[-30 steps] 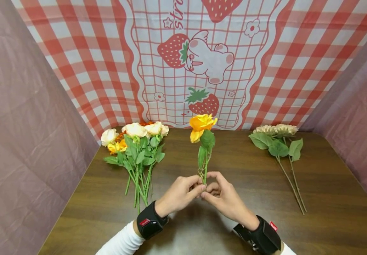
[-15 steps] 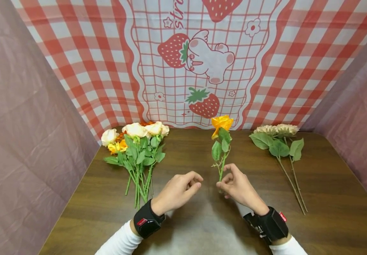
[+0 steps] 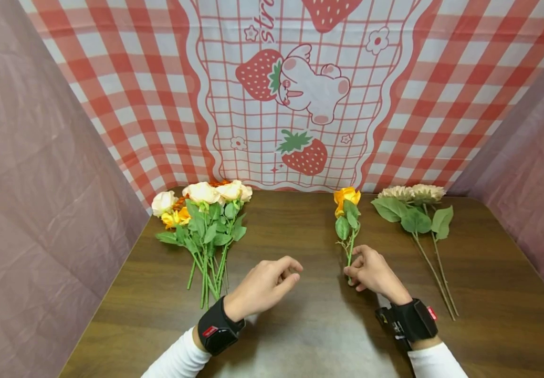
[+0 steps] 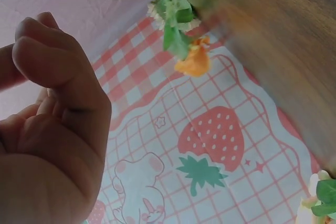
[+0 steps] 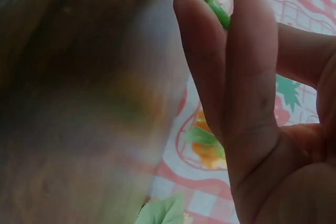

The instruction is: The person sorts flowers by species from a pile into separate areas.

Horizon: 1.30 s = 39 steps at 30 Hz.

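Observation:
My right hand [image 3: 371, 272] pinches the green stem of an orange-yellow rose [image 3: 346, 201] near its lower end, right of the table's middle. The bloom points toward the back cloth. In the right wrist view, the cut stem end [image 5: 218, 13] pokes out between the fingers, while the bloom [image 5: 206, 148] is partly hidden behind them. My left hand [image 3: 263, 286] hovers over the middle of the table, fingers loosely bent with nothing in them. Nearest to it lies a bunch of cream roses [image 3: 203, 194] with orange flowers and green stems, at the left.
Two pale flowers [image 3: 411, 194] with broad leaves and long stems lie at the right of the brown table [image 3: 291, 226]. A red-checked strawberry cloth [image 3: 305, 94] hangs behind, and pinkish drapes [image 3: 40, 199] flank both sides.
The right hand has carried the orange-yellow rose rightward and lower, toward the pale flowers. The left hand has let go of the stem and stayed near the middle.

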Tool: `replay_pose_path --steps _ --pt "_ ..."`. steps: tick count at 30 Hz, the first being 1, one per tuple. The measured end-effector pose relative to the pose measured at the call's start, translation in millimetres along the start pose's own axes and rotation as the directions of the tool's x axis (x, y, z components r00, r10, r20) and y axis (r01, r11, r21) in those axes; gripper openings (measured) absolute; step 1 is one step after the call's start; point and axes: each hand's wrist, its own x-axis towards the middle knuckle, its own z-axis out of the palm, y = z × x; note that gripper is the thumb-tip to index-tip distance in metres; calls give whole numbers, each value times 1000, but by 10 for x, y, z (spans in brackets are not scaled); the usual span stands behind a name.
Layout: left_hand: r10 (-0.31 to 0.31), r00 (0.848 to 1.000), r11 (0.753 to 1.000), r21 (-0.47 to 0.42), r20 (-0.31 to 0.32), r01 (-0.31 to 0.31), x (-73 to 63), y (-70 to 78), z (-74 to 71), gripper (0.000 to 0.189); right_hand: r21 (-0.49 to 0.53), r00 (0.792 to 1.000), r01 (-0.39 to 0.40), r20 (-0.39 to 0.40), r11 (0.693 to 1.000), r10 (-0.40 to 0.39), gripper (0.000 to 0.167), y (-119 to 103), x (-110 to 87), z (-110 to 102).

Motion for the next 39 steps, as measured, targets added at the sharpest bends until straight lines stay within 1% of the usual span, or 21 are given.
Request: replay_pose_path --steps 2,7,11,17,19,24,28,30,32,34,35,36,37,38,39 --pt "2 1000 1000 -3 6 -2 -3 -2 -4 16 -21 1000 -5 5 1000 5 47 9 33 11" --pt "4 1000 1000 -5 16 -4 -13 -2 -15 17 -59 1000 -5 -17 998 4 39 27 116 23" --pt "9 1000 1000 2 23 -9 -23 0 -21 17 -121 999 3 -32 993 -7 33 52 161 6" --pt "31 998 999 22 52 -32 -29 -3 -19 17 -204 999 2 -33 979 -9 35 71 206 -46" --pt "34 998 999 38 57 -36 -27 -2 -20 17 -239 999 -1 -36 971 -8 35 65 221 -64" --pt "49 996 996 72 72 -54 -18 5 -38 16 -325 999 -7 -33 946 -4 28 49 241 -117" --pt "70 995 990 119 78 -79 2 9 -89 16 -375 999 2 -36 927 -17 34 31 215 -178" --pt "64 996 987 144 57 -72 0 -7 -147 15 -409 998 6 -50 913 -28 40 7 191 -214" --pt "51 999 984 168 9 -51 -11 -51 -233 14 -432 997 5 -61 902 -35 43 -26 158 -245" --pt "20 997 981 195 -72 -6 -31 -103 -357 13 -433 997 12 -69 901 -46 44 -63 116 -269" --pt "0 992 978 207 -122 26 -45 -138 -427 12 -427 996 17 -73 904 -53 44 -82 92 -277" --pt "-16 984 972 227 -177 57 -59 -178 -503 10 -419 995 24 -78 908 -63 44 -103 67 -287" --pt "-39 971 964 247 -235 98 -74 -213 -579 10 -410 993 34 -85 911 -76 43 -121 43 -295" --pt "-71 957 956 255 -282 146 -97 -249 -662 9 -402 991 50 -94 914 -95 42 -141 21 -302" --pt "-111 938 941 270 -328 206 -122 -285 -744 10 -397 988 66 -104 915 -116 40 -164 0 -307"
